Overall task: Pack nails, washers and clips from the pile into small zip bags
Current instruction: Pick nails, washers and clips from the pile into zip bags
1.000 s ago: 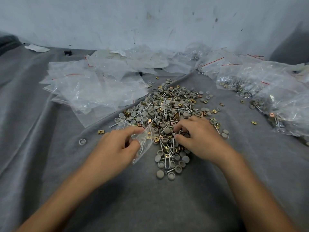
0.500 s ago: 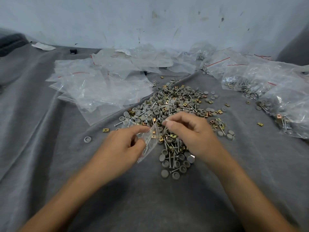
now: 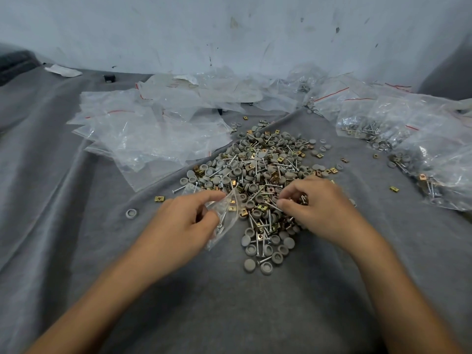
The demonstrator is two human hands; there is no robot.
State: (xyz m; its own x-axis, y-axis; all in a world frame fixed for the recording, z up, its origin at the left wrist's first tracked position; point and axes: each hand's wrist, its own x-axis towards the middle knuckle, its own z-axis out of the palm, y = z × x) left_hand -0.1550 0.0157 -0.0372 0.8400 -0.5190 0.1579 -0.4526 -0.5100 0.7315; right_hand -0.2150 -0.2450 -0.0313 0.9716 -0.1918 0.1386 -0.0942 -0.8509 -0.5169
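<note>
A white wall (image 3: 229, 34) is running across the back of the view, and it is carrying dark scuffs, scratches and chipped spots. A grey cloth (image 3: 76, 251) is covering the desk from the foot of the wall down to the near edge, and it is lying in long folds (the deepest ones are running away from the wall on the left side). A crumpled white scrap of paper (image 3: 62, 70) is lying on the cloth just below the wall at the far left. A small black object (image 3: 109, 78) is sitting further right along the wall's foot; what it is cannot be told. A dark ribbed thing (image 3: 15, 65) is showing at the left edge, near the wall's foot.
</note>
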